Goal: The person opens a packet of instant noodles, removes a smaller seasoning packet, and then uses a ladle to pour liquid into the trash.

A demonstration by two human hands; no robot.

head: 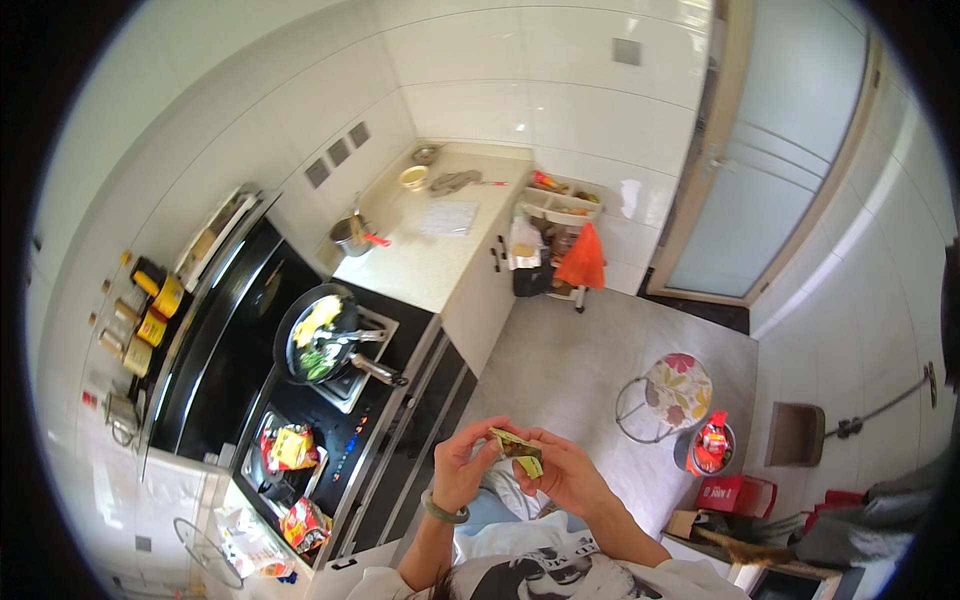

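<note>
My left hand and my right hand are raised in front of my body, both gripping a small green packet between thumbs and fingers. To the left, on the hob, a black frying pan holds yellow food, green leaves and a metal spatula. A red and yellow food packet lies on the nearer burner, and another red packet rests by the hob's front corner. The packet's contents cannot be made out.
Beyond the hob, a pot, a small bowl and a cloth stand on the counter. A storage trolley stands past the cabinet. On my right are a floral stool, a bin and a red box.
</note>
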